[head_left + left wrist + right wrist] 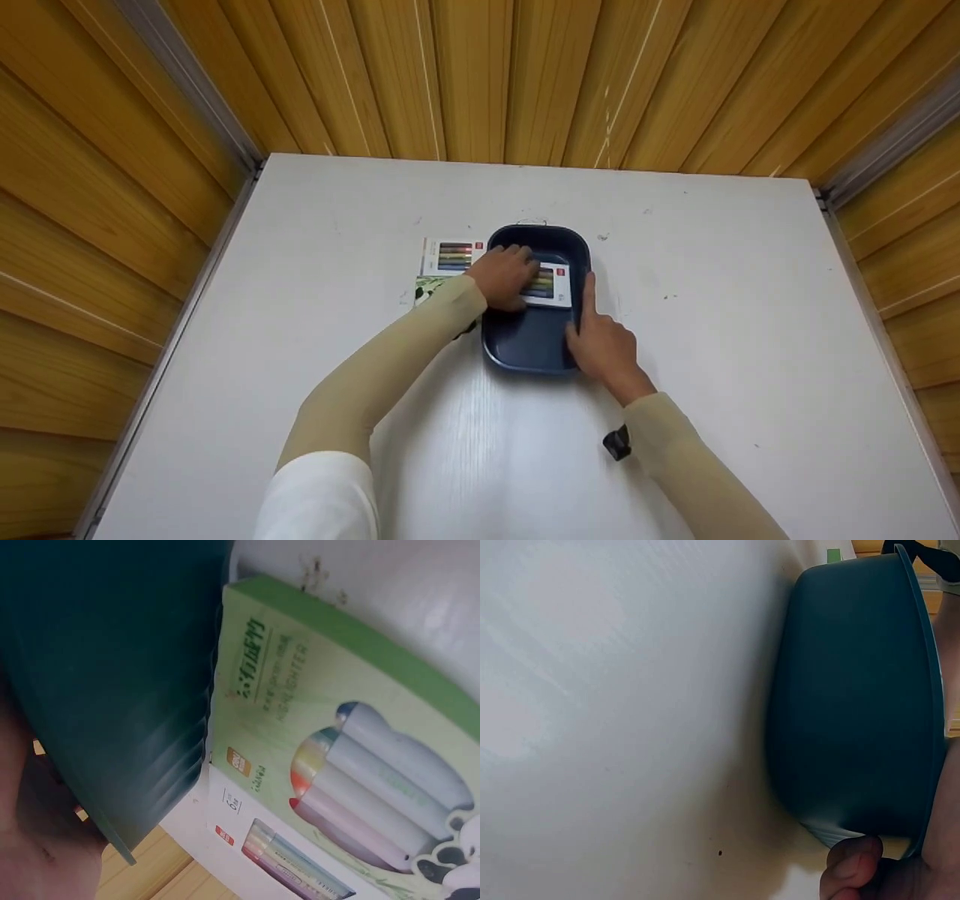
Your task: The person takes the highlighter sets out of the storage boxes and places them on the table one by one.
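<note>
A dark blue plastic bin [525, 337] stands on the white table. My left hand [504, 277] reaches into it and holds a white pen box [561, 286] with coloured pens in its window, fingers on the far edge and thumb on the near one. With thumb inside and index finger stretched along the outer side, my right hand [606, 346] grips the bin's right rim. In the right wrist view, curled fingertips [851, 866] show beside the bin's outer wall [855, 705]. The left fingers are mostly hidden behind the bin in the left wrist view.
Left of the bin lie a green highlighter box [337, 750] with a panda picture and another white pen box [450, 256], both close against the bin's wall. Wood-look panels [480, 82] rise behind the white table [735, 315] and along its sides.
</note>
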### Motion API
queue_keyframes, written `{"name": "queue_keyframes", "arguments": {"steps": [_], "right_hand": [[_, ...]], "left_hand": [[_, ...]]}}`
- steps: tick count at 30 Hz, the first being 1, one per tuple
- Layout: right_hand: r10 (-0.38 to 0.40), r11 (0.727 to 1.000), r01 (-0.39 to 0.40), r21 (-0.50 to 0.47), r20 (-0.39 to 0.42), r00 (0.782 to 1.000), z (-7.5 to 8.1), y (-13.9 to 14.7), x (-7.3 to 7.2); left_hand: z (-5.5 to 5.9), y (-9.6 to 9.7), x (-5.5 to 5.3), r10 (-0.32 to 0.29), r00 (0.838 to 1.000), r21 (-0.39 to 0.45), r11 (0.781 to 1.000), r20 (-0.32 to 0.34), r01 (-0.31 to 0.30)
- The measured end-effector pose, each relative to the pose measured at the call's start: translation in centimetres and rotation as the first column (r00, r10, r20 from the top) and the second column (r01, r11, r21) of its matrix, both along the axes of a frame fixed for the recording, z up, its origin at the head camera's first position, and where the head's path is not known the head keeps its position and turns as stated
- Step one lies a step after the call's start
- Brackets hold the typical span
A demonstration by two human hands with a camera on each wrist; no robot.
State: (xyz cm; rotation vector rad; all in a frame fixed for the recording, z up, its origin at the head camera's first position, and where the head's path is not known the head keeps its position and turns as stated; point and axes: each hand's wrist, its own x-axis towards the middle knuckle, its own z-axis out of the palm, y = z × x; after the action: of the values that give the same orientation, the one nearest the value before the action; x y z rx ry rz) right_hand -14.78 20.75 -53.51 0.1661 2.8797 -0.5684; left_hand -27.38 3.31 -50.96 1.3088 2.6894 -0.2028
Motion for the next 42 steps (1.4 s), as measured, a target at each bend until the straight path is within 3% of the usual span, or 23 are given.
{"name": "queue_keyframes", "arguments": {"steps": [13, 34, 42], "right_hand": [[0.003, 1.000, -0.003, 0.001, -0.041, 0.999, -0.2, 0.0, 0.0], [0.000, 1.000, 0.000, -0.011, -0.015, 1.000, -0.1, 0.0, 0.1], [0.015, 1.000, -0.015, 0.008, -0.024, 1.000, -0.1, -0.1, 0.0]], "left_hand": [[0.3, -0.1, 0.0, -0.030, 0.999, 0.027, 0.999, -0.026, 0.030], [1.6, -1.0, 0.6, -0.078, 0.995, 0.052, 0.995, -0.056, 0.081], [2.0, -1.3, 1.0, -0.060, 0.997, 0.033, 0.998, -0.047, 0.061]]}}
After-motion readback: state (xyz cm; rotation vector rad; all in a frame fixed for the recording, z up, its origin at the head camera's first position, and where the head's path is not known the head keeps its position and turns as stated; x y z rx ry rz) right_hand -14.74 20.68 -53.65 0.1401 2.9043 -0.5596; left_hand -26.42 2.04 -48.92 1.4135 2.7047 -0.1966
